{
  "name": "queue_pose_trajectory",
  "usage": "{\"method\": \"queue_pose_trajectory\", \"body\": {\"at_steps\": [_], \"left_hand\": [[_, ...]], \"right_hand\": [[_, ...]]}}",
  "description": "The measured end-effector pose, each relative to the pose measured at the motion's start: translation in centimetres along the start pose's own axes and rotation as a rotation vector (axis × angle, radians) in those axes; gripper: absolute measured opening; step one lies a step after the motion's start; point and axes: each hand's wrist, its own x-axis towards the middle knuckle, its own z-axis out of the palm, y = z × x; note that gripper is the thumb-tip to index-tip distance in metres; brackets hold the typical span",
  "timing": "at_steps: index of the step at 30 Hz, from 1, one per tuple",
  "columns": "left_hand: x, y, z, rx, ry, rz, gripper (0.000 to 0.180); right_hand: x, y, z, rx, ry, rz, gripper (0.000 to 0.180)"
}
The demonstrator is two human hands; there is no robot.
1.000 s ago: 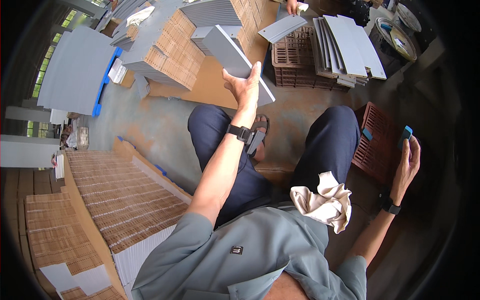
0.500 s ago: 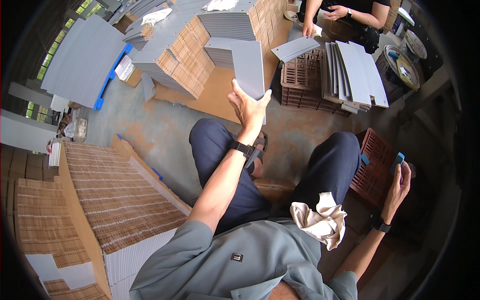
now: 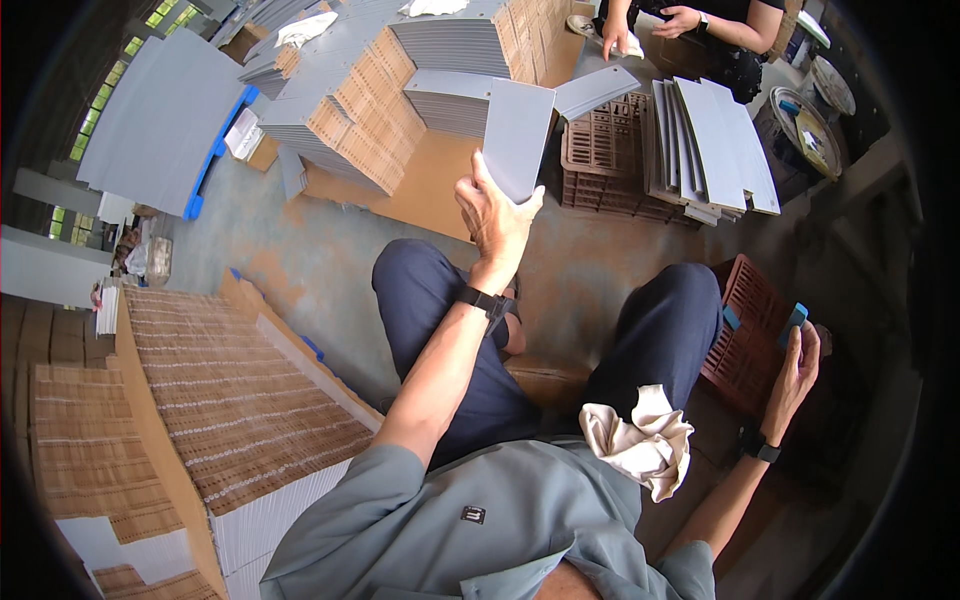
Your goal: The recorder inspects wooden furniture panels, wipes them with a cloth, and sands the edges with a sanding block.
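Observation:
My left hand (image 3: pixel 497 218) is stretched out ahead, its thumb and fingers closed on the lower end of a flat grey panel (image 3: pixel 518 135). The panel stands up from the hand with its broad face toward me. At the far right, beside a brown plastic crate (image 3: pixel 735 325), my right hand (image 3: pixel 793 372) pinches a small blue block (image 3: pixel 797 317). A crumpled off-white cloth (image 3: pixel 640 440) rests on my lap near the right thigh.
Grey boards with brown edges (image 3: pixel 365 125) are stacked ahead on cardboard. Another brown crate (image 3: pixel 600 150) carries a grey board (image 3: pixel 597 92) and leaning boards (image 3: pixel 712 140). A co-worker's hand (image 3: pixel 616 38) is beyond it. A large board stack (image 3: pixel 240 390) stands on my left.
The panel in my left hand has turned to show more of its face and shifted slightly right. The co-worker's hand has moved up off the grey board on the crate. My right hand barely moves.

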Motion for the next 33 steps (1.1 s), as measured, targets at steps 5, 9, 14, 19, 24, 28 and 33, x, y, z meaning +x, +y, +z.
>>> {"method": "queue_pose_trajectory", "body": {"at_steps": [5,9,14,19,24,28,33], "left_hand": [[1.5,-1.5,0.5,-0.483,-0.237,-0.537,0.122],[2.4,-6.1,3.9,-0.636,-0.245,-0.784,0.120],[0.9,-11.3,6.6,-1.237,-0.247,-1.206,0.059],[-2.8,-19.2,8.1,-1.391,-0.250,-1.120,0.050],[-3.6,-22.7,11.1,-1.229,-0.155,-1.085,0.046],[-2.4,-25.0,14.0,-0.957,-0.232,-1.182,0.038],[-0.1,-31.5,12.1,-0.813,-0.223,-1.200,0.031]], "right_hand": [[0.1,0.6,0.5,-0.040,0.012,-0.022,0.042],[0.1,1.7,0.9,-0.021,-0.018,0.010,0.041],[0.0,2.1,1.4,-0.050,-0.049,0.053,0.040],[0.0,2.6,2.7,-0.077,-0.090,0.089,0.038],[-0.4,3.1,2.4,-0.134,-0.095,0.119,0.037],[-0.8,3.1,1.6,-0.109,-0.091,0.179,0.034],[0.5,6.9,3.3,-0.002,0.018,0.244,0.034]]}}
